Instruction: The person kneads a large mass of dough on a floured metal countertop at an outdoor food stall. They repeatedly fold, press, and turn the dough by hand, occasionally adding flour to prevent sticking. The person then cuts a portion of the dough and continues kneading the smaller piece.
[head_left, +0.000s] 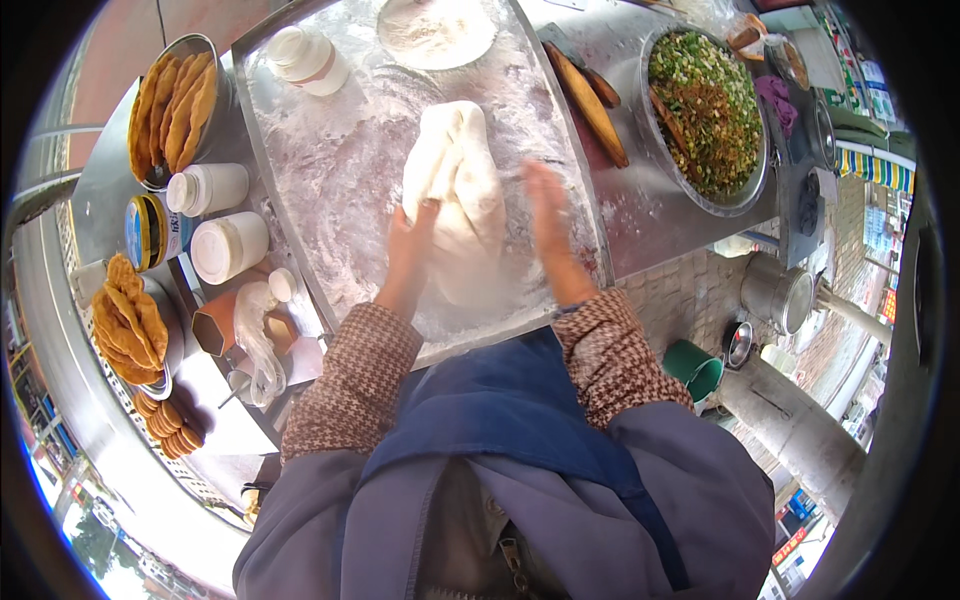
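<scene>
A long lump of folded white dough (454, 172) lies on the flour-dusted metal work tray (330, 187) before me. My left hand (411, 251) rests against the dough's left side, thumb on its surface and fingers spread. To the right of the dough, apart from it, my right hand (550, 214) is raised with nothing in it and blurred by motion. The near end of the dough is hazy, perhaps from flour or movement. Beyond the dough sits a round dish of flour (436, 30), and a white lidded jar (307, 60) stands at the tray's far left.
A large bowl of chopped greens and seasoning (705, 120) stands right, beside wooden rolling pins (585, 101). Left are fried flatbreads (171, 112), white jars (229, 247), a pile of fried dough pieces (129, 322) and a plastic bag (259, 337). A green bucket (694, 369) is lower right.
</scene>
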